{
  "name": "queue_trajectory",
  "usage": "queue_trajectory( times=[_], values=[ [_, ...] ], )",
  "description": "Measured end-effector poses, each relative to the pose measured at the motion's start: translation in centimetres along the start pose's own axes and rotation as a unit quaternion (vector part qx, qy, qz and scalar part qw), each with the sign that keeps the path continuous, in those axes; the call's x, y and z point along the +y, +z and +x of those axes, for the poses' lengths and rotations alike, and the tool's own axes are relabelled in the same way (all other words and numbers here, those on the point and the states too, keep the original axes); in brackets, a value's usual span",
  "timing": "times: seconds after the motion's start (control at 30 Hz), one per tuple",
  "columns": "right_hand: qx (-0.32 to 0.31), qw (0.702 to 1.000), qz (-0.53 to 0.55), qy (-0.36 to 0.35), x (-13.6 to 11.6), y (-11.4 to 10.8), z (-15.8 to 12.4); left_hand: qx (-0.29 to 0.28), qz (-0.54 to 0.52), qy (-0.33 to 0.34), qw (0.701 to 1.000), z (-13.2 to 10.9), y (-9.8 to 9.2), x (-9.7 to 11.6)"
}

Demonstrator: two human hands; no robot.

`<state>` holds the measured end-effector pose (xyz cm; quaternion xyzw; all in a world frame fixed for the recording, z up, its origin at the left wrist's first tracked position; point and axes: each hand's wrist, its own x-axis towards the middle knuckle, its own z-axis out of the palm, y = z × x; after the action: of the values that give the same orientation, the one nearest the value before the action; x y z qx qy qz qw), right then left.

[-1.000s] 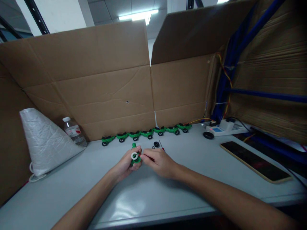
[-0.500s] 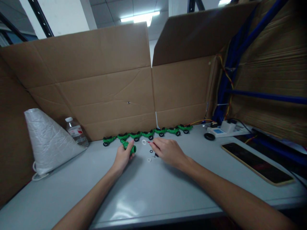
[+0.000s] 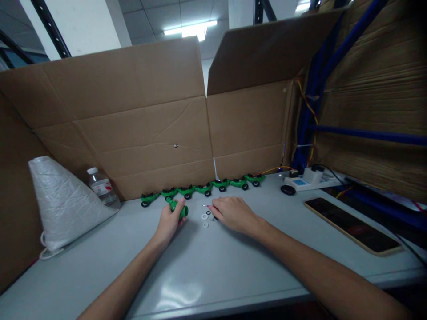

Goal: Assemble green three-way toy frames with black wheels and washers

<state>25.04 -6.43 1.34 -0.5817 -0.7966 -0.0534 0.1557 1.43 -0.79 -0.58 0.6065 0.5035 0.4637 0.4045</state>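
Observation:
My left hand [image 3: 170, 221] is closed around a green tubular plastic fitting [image 3: 183, 212], its round open end facing right. To the right of it, my right hand [image 3: 232, 214] pinches a thin pick [image 3: 206, 206] with a reddish part and a fine pale tip pointing left. Just below that tip lie a white ring [image 3: 204, 217], a second white ring [image 3: 206, 225] and a small black ring [image 3: 208, 213] on the grey table [image 3: 187, 262]. Small dark and pale pieces beside the rings are partly hidden by my right fingers.
Several green fittings with black parts [image 3: 203, 190] line the back, against a cardboard wall [image 3: 150, 146]. At left are a silvery bag [image 3: 66, 209] and a water bottle [image 3: 103, 189]. A phone [image 3: 353, 226], a power strip [image 3: 312, 180] and a black disc [image 3: 288, 190] lie at right.
The larger white ring, earlier by the pick's tip, now lies lower, close to the other rings. The pick's tip is now free of it. The whole view has shifted slightly.

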Motion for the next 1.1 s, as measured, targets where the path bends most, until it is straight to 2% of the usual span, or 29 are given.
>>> queue_trajectory(
  times=[0.17,0.43,0.53,0.63,0.83,1.1],
  values=[
    [0.015,1.000,-0.014,0.023,0.8,0.4,0.4,-0.016,0.010,0.004,1.000,0.0,0.0,-0.3],
    [0.057,0.989,-0.044,0.128,3.9,0.2,1.4,-0.031,0.012,0.031,0.999,-0.1,-0.2,-0.4],
    [0.074,0.985,-0.047,0.146,4.7,0.2,1.5,-0.032,0.021,0.032,0.999,-0.1,-0.2,-0.4],
    [0.048,0.986,-0.049,0.154,5.4,0.6,1.6,-0.035,0.023,0.033,0.999,-0.1,-0.2,-0.2],
    [-0.095,0.980,-0.053,0.170,6.6,2.4,1.5,-0.036,0.012,0.023,0.999,-0.3,-0.1,-0.1],
    [-0.117,0.977,-0.048,0.170,6.5,2.7,1.4,-0.036,0.006,0.014,0.999,-0.1,-0.1,-0.3]
  ],
)
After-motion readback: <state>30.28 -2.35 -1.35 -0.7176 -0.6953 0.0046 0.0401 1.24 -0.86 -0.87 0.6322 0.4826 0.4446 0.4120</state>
